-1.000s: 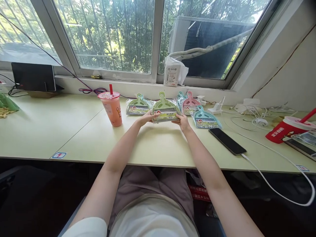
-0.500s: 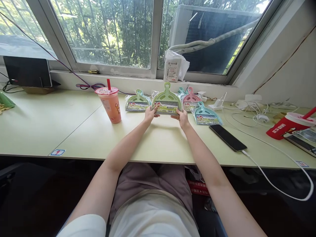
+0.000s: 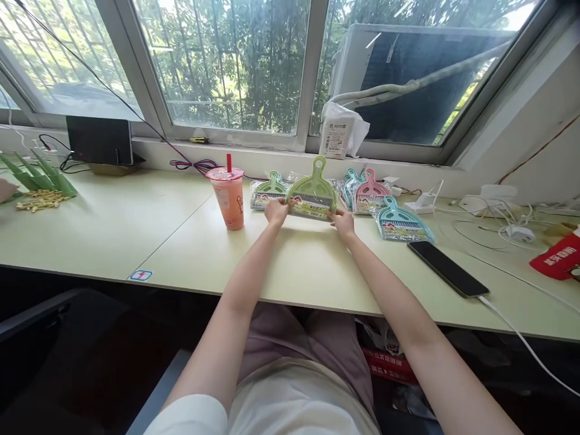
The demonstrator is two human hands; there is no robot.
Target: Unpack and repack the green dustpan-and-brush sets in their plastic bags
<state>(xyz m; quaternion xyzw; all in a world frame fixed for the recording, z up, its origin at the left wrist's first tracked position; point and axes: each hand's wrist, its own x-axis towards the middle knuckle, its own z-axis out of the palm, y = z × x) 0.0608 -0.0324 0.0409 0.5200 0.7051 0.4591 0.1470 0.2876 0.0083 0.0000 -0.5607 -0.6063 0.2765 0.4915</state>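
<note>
Both hands grip a wrapped green mini dustpan and brush set (image 3: 312, 188), its looped handle pointing up and away from me. My left hand (image 3: 276, 211) pinches its lower left corner, thumb in front. At the lower right corner my right hand (image 3: 343, 223) is closed on the wrapper. Behind and left sits another green dustpan set (image 3: 270, 192), partly covered by the held one. To the right lie a pink dustpan set (image 3: 370, 194), a blue dustpan set (image 3: 401, 222) and a further blue set (image 3: 351, 184), mostly hidden.
A drink cup with a red straw (image 3: 231, 199) stands left of my hands. On the right are a black phone (image 3: 446, 267) on a white cable, tangled chargers (image 3: 512, 211) and a red cup (image 3: 559, 257). A tablet (image 3: 99, 142) leans near the window.
My view has turned left, so the scene sits farther right. The held green dustpan set has shifted left relative to the others and tilted slightly. Both hands still hold it.
</note>
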